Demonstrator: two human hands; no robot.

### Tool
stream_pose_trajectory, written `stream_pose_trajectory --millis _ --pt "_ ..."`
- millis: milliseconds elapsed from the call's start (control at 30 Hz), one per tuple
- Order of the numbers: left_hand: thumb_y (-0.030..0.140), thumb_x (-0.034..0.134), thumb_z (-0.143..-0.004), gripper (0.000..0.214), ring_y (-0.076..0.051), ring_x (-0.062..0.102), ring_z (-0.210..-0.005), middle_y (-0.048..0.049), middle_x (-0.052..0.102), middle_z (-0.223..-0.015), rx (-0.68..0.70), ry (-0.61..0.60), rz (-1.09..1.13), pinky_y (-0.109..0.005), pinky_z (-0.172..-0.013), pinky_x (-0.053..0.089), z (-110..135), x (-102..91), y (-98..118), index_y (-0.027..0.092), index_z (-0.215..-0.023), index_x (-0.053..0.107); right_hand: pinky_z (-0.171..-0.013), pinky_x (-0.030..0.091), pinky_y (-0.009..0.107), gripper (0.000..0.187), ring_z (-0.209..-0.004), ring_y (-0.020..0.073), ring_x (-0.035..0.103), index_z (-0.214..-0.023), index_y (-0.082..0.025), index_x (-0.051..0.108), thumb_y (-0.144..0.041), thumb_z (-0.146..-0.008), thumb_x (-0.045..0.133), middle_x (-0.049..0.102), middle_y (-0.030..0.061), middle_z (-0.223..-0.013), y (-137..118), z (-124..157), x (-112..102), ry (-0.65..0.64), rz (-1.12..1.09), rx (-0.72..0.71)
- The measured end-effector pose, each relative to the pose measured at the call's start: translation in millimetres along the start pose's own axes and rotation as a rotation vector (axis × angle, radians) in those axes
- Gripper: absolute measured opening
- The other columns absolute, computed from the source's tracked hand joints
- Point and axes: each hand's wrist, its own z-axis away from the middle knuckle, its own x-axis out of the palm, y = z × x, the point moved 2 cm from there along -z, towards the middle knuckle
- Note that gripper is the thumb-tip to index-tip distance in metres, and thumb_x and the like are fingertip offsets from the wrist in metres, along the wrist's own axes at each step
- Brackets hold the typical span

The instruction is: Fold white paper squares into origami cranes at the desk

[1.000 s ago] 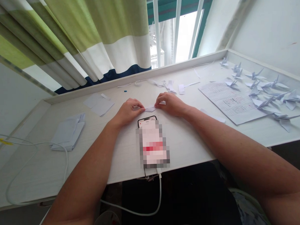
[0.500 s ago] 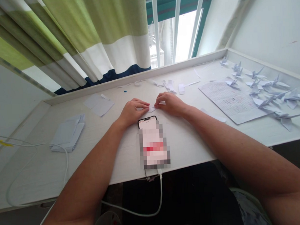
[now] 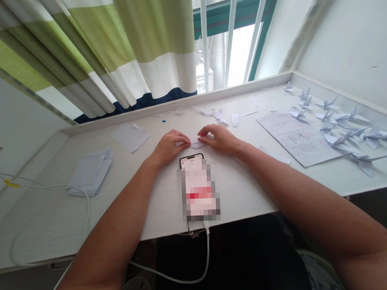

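A small folded piece of white paper (image 3: 197,144) lies on the white desk (image 3: 151,205), just beyond a phone (image 3: 198,187). My left hand (image 3: 168,146) presses its fingertips down on the paper's left end, fingers curled together. My right hand (image 3: 219,137) rests on the paper's right end, with its fingers bent over it and pinching the edge. Both forearms lie along the desk on either side of the phone.
Several folded paper cranes (image 3: 341,123) and a printed sheet (image 3: 299,137) lie at the right. A stack of paper (image 3: 89,174) and loose squares (image 3: 131,136) lie at the left. A white cable (image 3: 49,188) loops at the left edge. Scraps (image 3: 222,116) sit near the window.
Both hands stay on the small paper, the fingers shifting slightly along its fold. The view has tilted down a little.
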Motion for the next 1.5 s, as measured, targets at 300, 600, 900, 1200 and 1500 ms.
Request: stream_pose_trajectory --millis 300,600,900,1200,1500 --pt "0.042 0.073 -0.090 0.025 -0.027 0.074 -0.103 -0.0099 0.083 -0.110 -0.177 0.277 0.039 -0.045 -0.095 0.057 -0.2 -6.5 -3.4 0.022 -0.103 0.083 -0.097 0.053 0.046 0.013 -0.106 0.0287 0.066 -0.099 -0.021 0.074 -0.032 -0.093 0.077 0.076 0.0099 -0.105 -5.9 -0.7 8.2 -0.014 0.019 0.004" --pt "0.060 0.087 -0.079 0.047 -0.021 0.074 -0.082 -0.0088 0.082 -0.089 -0.236 0.281 0.574 -0.036 -0.079 0.059 -2.7 10.7 17.6 0.018 -0.098 0.080 -0.068 0.053 0.033 0.054 -0.073 0.0170 0.067 -0.091 -0.023 0.058 -0.054 -0.067 0.096 0.071 -0.0006 -0.080 -17.4 -1.4 12.3 0.143 -0.826 0.189" --pt "0.059 0.078 -0.085 0.041 -0.018 0.065 -0.075 -0.0052 0.078 -0.083 -0.142 0.243 0.535 -0.032 -0.070 0.055 -2.0 9.2 31.2 0.019 -0.089 0.083 -0.081 0.055 0.035 0.035 -0.086 0.0170 0.067 -0.096 -0.021 0.079 -0.054 -0.086 0.082 0.077 0.0037 -0.093 -29.8 0.2 2.5 0.151 -0.815 0.118" --pt "0.062 0.069 -0.092 0.044 -0.019 0.063 -0.079 -0.0065 0.073 -0.087 -0.087 0.247 0.433 -0.031 -0.067 0.052 -2.1 3.7 43.7 0.020 -0.088 0.080 -0.079 0.055 0.036 0.038 -0.082 0.0173 0.065 -0.094 -0.024 0.083 -0.059 -0.080 0.087 0.078 0.0029 -0.090 -29.7 -0.3 1.5 0.217 -0.786 0.073" --pt "0.064 0.064 -0.097 0.047 -0.020 0.067 -0.082 -0.0064 0.075 -0.088 -0.056 0.256 0.350 -0.031 -0.069 0.053 -1.1 4.4 47.2 0.020 -0.086 0.076 -0.084 0.057 0.039 0.031 -0.087 0.0192 0.069 -0.086 -0.025 0.080 -0.055 -0.084 0.085 0.078 0.0027 -0.090 -31.7 1.3 -0.3 0.233 -0.747 0.042"
